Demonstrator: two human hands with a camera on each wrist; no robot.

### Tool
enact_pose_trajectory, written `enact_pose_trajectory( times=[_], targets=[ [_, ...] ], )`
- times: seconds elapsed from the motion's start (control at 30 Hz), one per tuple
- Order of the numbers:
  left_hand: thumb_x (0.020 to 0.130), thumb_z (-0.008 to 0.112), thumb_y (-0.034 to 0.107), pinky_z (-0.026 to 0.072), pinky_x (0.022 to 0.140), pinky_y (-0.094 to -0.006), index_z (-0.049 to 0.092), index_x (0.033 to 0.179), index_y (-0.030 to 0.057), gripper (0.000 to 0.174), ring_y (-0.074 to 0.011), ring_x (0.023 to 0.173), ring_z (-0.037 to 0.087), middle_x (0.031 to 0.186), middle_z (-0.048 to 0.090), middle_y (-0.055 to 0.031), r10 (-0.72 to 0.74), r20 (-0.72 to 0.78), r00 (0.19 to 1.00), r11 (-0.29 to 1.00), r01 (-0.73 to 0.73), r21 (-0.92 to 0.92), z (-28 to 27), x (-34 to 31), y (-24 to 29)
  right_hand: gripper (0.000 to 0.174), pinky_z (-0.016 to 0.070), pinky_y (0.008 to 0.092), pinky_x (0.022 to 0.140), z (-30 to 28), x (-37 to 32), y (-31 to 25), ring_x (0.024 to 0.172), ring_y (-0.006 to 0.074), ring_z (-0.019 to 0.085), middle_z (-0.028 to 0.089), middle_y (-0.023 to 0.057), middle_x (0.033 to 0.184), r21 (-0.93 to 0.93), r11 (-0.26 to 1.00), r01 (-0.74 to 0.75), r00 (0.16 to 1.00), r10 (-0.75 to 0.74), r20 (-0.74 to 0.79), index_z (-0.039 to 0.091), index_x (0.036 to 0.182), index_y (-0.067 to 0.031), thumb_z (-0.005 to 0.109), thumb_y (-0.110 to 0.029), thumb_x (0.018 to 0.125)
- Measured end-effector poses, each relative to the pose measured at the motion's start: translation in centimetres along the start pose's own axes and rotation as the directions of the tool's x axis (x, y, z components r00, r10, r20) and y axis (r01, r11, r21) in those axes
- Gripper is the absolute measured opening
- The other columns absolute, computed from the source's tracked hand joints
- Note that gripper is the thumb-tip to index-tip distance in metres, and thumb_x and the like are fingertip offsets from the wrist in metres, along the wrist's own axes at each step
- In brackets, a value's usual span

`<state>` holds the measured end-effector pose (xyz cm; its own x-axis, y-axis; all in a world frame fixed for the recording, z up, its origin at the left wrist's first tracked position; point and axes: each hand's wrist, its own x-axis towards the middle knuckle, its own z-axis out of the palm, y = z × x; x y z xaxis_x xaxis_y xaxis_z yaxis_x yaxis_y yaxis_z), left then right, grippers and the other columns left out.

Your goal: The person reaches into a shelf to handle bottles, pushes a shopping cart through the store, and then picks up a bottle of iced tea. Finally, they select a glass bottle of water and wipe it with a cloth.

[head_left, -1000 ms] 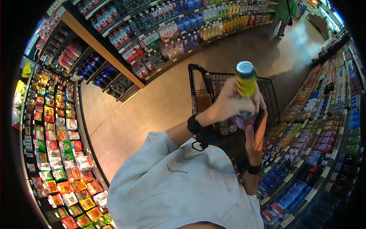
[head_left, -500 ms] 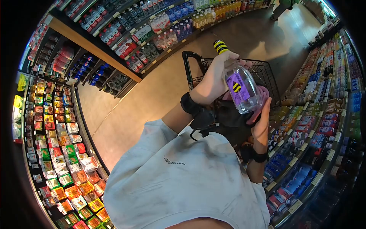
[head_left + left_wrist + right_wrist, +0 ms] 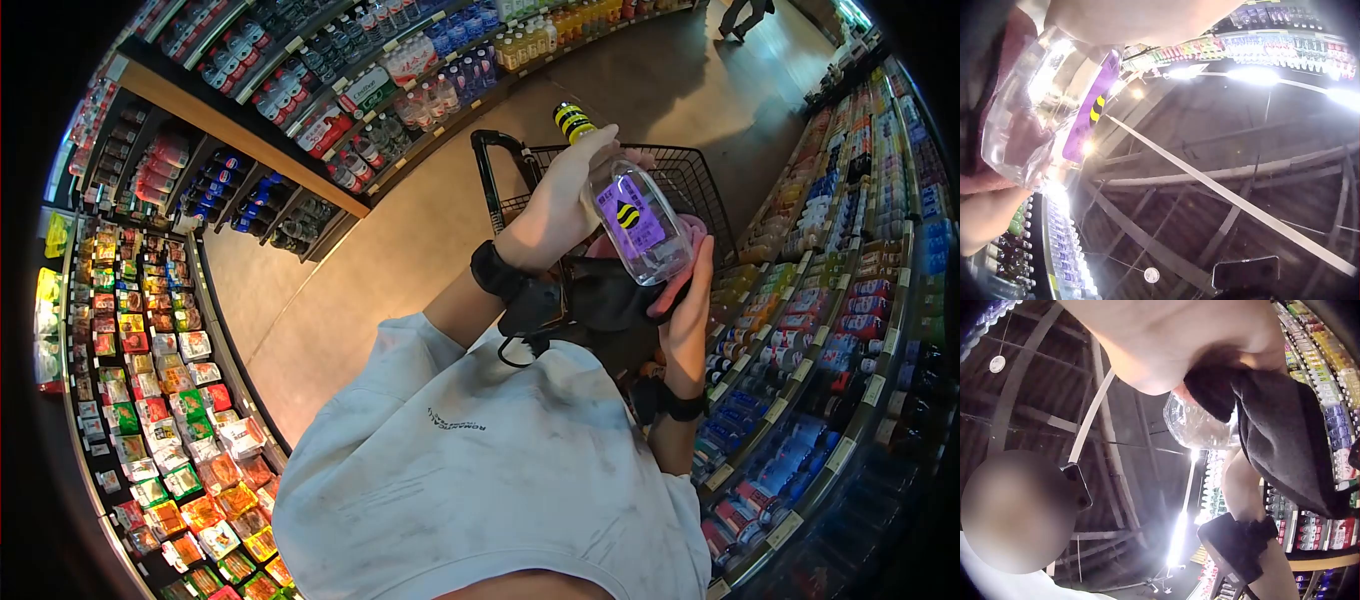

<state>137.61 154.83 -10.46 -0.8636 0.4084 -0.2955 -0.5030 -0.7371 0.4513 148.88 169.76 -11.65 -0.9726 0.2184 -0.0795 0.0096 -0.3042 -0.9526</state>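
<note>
A clear bottle (image 3: 655, 255) with a purple label and a yellow-and-black striped neck is tilted in front of the chest, label facing up. My left hand (image 3: 562, 200) grips it by the neck, fingers wrapped below the striped top. At the bottle's base, my right hand (image 3: 688, 310) holds a cloth (image 3: 1285, 434), pink on one side and dark grey on the other. The cloth's pink side lies against the bottle's lower end in the head view, and its dark part hangs down in the right wrist view. The right fingers are mostly hidden behind bottle and cloth.
A black wire shopping cart (image 3: 690, 165) stands just beyond the hands. Drink shelves (image 3: 800, 360) run close along the right, and more bottle shelves (image 3: 400, 95) stand at the back. Packaged foods fill a display (image 3: 170, 420) on the left. A person (image 3: 745, 18) walks far down the aisle.
The bottle has swung from top toward the camera to lying tilted, neck to the far left. Lately it has shifted only slightly, still with the cloth at its base. The distant person has moved farther off.
</note>
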Motion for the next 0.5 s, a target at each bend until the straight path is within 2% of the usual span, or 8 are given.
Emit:
enact_pose_trajectory(
  times=[0.07, 0.13, 0.23, 0.37, 0.43, 0.5],
  targets=[
    [0.096, 0.07, 0.024, 0.0577, 0.09, -0.0455, 0.055, 0.104, 0.0025, 0.027, -0.0303, 0.105, 0.066, 0.099, 0.065, -0.0134, 0.019, 0.006, 1.0, 1.0, -0.019, -0.005, 0.2, -0.1, -0.1, 0.062, 0.0384, 0.0171, 0.048, -0.3, -0.1, 0.0, 0.048, 0.0076, 0.048, 0.07, 0.0055, 0.084, 0.014, 1.0, -0.01, 0.999, 0.009, 0.041, 0.057, 0.134, 0.0016, 0.039, -0.052, 0.107],
    [0.098, 0.067, 0.027, 0.0583, 0.084, -0.0428, 0.053, 0.108, 0.0015, 0.03, -0.0282, 0.096, 0.068, 0.098, 0.067, -0.0154, 0.056, 0.013, 0.998, 0.998, -0.057, 0.039, 0.5, -0.2, 0.0, 0.061, 0.0423, 0.0167, 0.053, -1.4, -0.1, 0.3, 0.052, 0.0078, 0.052, 0.072, 0.0073, 0.093, 0.034, 0.999, -0.022, 0.994, 0.018, 0.107, 0.056, 0.134, 0.0015, 0.04, -0.051, 0.107],
    [0.1, 0.066, 0.029, 0.059, 0.079, -0.0406, 0.052, 0.109, 0.0014, 0.032, -0.0261, 0.089, 0.07, 0.094, 0.069, -0.0153, 0.118, 0.019, 0.993, 0.99, -0.119, 0.081, 1.2, -0.7, 0.0, 0.06, 0.0438, 0.0166, 0.057, -0.8, 0.3, 0.7, 0.054, 0.0081, 0.053, 0.072, 0.0075, 0.095, 0.144, 0.989, -0.029, 0.999, 0.026, 0.024, 0.056, 0.135, 0.0013, 0.042, -0.05, 0.107],
    [0.096, 0.071, 0.031, 0.0604, 0.079, -0.0423, 0.058, 0.103, 0.0021, 0.032, -0.0272, 0.089, 0.071, 0.097, 0.069, -0.0143, 0.183, 0.053, 0.982, 0.965, -0.19, 0.184, 1.4, -1.3, 0.1, 0.058, 0.0481, 0.0183, 0.068, -0.9, 0.4, 1.0, 0.073, 0.0088, 0.062, 0.07, 0.0069, 0.105, 0.156, 0.987, -0.049, 0.999, 0.047, 0.014, 0.055, 0.136, 0.0003, 0.044, -0.049, 0.107],
    [0.097, 0.07, 0.031, 0.0605, 0.077, -0.0423, 0.058, 0.103, 0.0025, 0.032, -0.0262, 0.086, 0.072, 0.096, 0.07, -0.0141, 0.209, 0.066, 0.976, 0.954, -0.218, 0.204, 1.4, -1.3, 0.1, 0.057, 0.0502, 0.0202, 0.078, -0.9, 0.4, 1.0, 0.088, 0.01, 0.066, 0.069, 0.007, 0.113, 0.165, 0.985, -0.039, 0.998, 0.031, 0.052, 0.054, 0.136, -0.0003, 0.044, -0.048, 0.107],
    [0.097, 0.07, 0.031, 0.0606, 0.077, -0.0422, 0.058, 0.103, 0.003, 0.031, -0.0258, 0.086, 0.072, 0.094, 0.071, -0.0137, 0.225, 0.068, 0.972, 0.95, -0.234, 0.207, 1.4, -1.2, 0.0, 0.057, 0.0491, 0.023, 0.087, -1.6, 0.5, 1.2, 0.102, 0.012, 0.064, 0.067, 0.0071, 0.118, 0.148, 0.982, -0.119, 0.992, 0.112, 0.058, 0.054, 0.136, -0.0004, 0.045, -0.048, 0.106]
  ],
)
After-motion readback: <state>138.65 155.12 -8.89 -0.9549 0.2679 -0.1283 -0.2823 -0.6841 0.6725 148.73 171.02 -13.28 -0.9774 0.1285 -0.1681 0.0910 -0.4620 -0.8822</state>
